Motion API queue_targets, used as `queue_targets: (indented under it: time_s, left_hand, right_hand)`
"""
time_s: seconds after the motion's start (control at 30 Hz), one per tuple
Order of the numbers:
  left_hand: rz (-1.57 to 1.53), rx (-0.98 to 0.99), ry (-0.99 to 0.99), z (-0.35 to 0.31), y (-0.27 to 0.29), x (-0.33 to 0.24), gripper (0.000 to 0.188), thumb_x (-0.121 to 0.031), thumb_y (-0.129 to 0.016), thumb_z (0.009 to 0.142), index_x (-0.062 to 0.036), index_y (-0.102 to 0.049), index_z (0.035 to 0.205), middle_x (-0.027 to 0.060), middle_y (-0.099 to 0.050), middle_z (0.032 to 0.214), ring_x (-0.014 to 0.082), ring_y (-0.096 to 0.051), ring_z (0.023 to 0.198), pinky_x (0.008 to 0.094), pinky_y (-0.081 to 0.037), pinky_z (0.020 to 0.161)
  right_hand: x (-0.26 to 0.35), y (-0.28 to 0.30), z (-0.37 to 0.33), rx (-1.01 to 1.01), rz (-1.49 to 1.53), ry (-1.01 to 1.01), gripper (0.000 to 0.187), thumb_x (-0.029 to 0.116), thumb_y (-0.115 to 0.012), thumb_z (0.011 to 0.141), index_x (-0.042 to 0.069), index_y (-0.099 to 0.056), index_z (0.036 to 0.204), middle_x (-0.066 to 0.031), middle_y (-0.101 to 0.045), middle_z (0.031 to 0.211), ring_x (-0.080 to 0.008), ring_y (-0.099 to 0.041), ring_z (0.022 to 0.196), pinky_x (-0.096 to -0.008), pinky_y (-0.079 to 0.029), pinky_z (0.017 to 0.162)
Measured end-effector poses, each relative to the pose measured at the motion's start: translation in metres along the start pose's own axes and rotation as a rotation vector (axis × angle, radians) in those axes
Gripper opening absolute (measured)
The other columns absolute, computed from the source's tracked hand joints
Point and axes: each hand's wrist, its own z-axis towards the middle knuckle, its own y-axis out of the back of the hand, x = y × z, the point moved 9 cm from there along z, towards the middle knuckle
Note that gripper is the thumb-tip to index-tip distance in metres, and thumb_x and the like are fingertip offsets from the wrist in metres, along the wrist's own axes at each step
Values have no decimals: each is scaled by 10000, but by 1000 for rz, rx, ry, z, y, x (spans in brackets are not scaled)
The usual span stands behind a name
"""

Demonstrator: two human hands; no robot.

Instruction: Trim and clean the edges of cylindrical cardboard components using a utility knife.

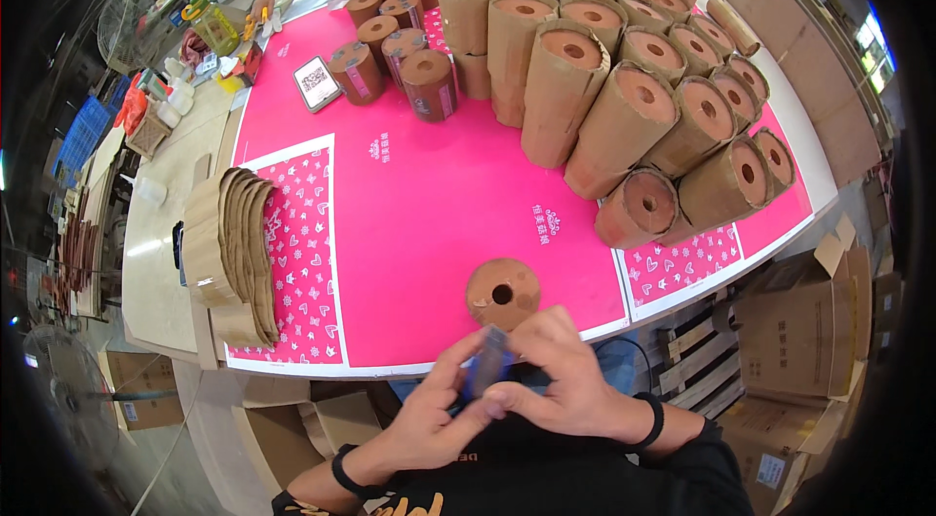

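Close to the table's front edge, my left hand (pixel 435 425) grips a small blue and grey object (pixel 487 364) between thumb and fingers. My right hand (pixel 565 375) has its fingers closed on the same object from the other side. Motion blurs it, and its kind cannot be made out. Just beyond my hands a round brown disc-shaped piece (pixel 501 294) with a dark hole in its middle rests on the pink printed sheet (pixel 439 214). Both wrists wear black bands.
Many brown-paper-wrapped cylinders with holed ends (pixel 585 77) stand at the right and back. Shorter brown rolls (pixel 429 87) stand beside a white framed code card (pixel 317 84). Folded brown paper (pixel 229 262) lies at left. Cardboard boxes (pixel 795 340) sit right, below the table. Another person's hand (pixel 263 1) shows far left.
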Motion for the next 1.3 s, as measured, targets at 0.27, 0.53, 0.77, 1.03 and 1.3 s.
queue_targets:
  time_s: [0.27, 0.53, 0.77, 1.03, 1.3]
  left_hand:
    - [154, -399, 163, -3, 84, 2, 446, -136, -688, 975, -6, -438, 1320, 54, -631, 935, 79, -587, 748, 217, -469, 662]
    - [205, -350, 81, 2, 73, 25, 330, -127, -596, 1019, -40, -446, 1300, 33, -587, 857, 69, -538, 642, 214, -460, 577]
    - [182, -330, 60, 3, 78, 16, 261, -232, -534, 1069, 15, -571, 1147, 66, -655, 834, 131, -624, 717, 286, -501, 601]
    - [626, -142, 263, 32, 74, -10, 333, -269, -499, 1077, 12, -609, 936, 62, -607, 678, 145, -600, 606, 327, -474, 577]
    - [921, -211, 119, 44, 66, -27, 302, -276, -574, 1042, 0, -609, 924, 117, -588, 616, 238, -599, 555, 371, -442, 542]
  right_hand:
    - [-21, 29, 14, -297, -463, 34, 412, 254, -831, 793, 130, -708, 1166, -120, -562, 1343, -344, -479, 1226, -454, -373, 1006]
    - [-20, 2, 42, -202, -488, 113, 245, 138, -801, 774, 162, -714, 1003, -71, -616, 1270, -331, -519, 1178, -453, -387, 942]
    - [10, -6, 14, 360, -91, 184, 164, 87, -746, 800, 122, -634, 914, -35, -624, 987, -291, -575, 988, -429, -418, 851]
    - [-42, 51, -14, 75, -197, -206, 227, 132, -815, 778, 69, -671, 942, -94, -651, 858, -284, -647, 834, -377, -521, 739]
    - [-7, 0, 26, -20, -608, 189, 518, 245, -858, 741, 203, -706, 1235, -122, -546, 1437, -364, -522, 1258, -454, -471, 946]
